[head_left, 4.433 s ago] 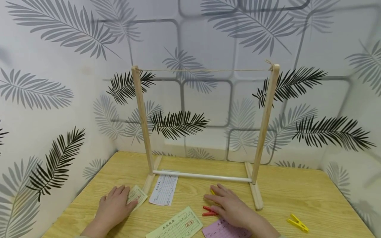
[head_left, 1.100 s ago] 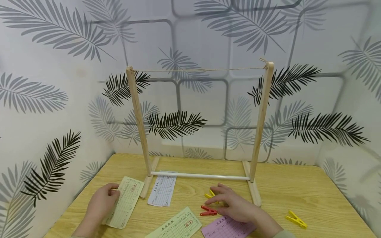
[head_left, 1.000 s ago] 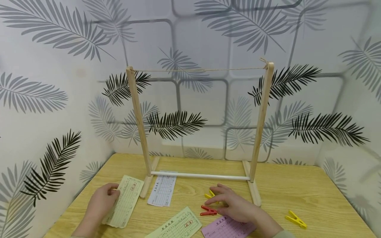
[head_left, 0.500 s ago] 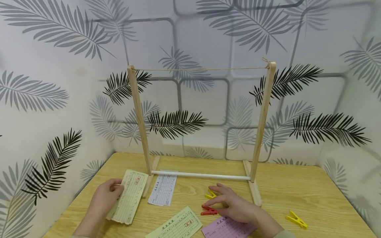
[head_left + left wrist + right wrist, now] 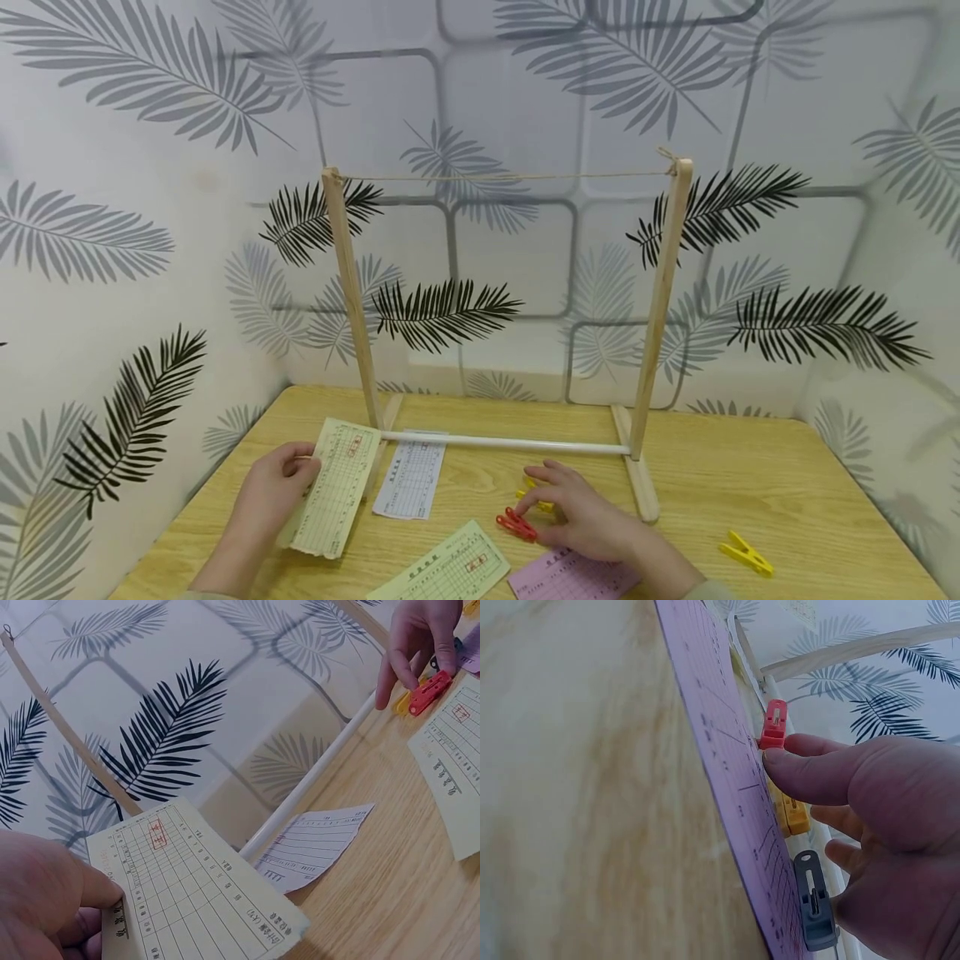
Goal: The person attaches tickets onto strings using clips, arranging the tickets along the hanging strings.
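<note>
My left hand [image 5: 272, 493] pinches a pale green printed slip [image 5: 339, 487] by its left edge, thumb on top, and holds it tilted above the table; the left wrist view shows that left hand [image 5: 45, 900] and the slip [image 5: 196, 894] up close. My right hand [image 5: 581, 518] rests low on the table. Its thumb [image 5: 810, 774] touches the end of a red clothespin [image 5: 516, 525] [image 5: 772, 726] [image 5: 429, 691]. The fingers reach over a yellow clothespin [image 5: 537, 502] [image 5: 789, 814]. A grey clothespin [image 5: 814, 901] lies under the palm.
A wooden rack [image 5: 343, 300] with a top string [image 5: 510, 177] and a white rod [image 5: 502, 443] stands mid-table. A white slip [image 5: 411, 475], a green slip [image 5: 442, 572] and a pink slip [image 5: 572, 580] lie in front of it. Another yellow clothespin [image 5: 745, 555] lies at the right.
My left hand has picked the pale green slip up off the table and carried it right, towards the rack's left post. The red clothespin has turned and slid a little left under my right hand.
</note>
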`<state>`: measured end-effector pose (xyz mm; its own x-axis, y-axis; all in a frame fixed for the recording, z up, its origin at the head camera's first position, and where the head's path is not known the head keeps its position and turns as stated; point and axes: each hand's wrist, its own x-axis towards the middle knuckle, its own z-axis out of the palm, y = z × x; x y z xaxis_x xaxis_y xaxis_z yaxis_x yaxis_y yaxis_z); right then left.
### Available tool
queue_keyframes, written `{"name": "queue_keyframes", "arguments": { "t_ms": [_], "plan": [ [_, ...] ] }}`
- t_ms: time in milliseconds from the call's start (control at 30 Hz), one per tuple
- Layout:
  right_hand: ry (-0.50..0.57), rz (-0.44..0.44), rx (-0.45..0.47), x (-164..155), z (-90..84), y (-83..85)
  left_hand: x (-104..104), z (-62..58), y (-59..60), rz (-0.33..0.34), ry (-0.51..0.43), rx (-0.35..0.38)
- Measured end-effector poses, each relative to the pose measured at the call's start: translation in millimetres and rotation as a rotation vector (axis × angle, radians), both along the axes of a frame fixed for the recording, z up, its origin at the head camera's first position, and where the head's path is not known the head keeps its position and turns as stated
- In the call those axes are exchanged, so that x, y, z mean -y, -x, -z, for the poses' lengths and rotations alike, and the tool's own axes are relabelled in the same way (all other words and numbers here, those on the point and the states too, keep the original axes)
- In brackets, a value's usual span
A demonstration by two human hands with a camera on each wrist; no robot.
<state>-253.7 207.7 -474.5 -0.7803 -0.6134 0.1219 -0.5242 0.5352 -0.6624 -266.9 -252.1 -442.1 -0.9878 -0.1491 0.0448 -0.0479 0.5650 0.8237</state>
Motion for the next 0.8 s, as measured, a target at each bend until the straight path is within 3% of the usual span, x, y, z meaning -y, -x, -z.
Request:
{"name": "queue_keyframes", "arguments": {
  "t_ms": [267,567,800],
  "plan": [
    [0.003,-0.022,0.012,2,-2.8,3.2,-6,-4.4,-1.7,0.003,-0.034,-0.016],
    [-0.03,-0.116,-0.007,1,-7.4,12.3,-17,-12.2,-3.0,0.014,-0.096,-0.039],
    [-0.052,-0.11,-0.011,6,-4.5,18.3,-28,-18.6,-1.9,0.021,-0.135,-0.074]
  ]
}}
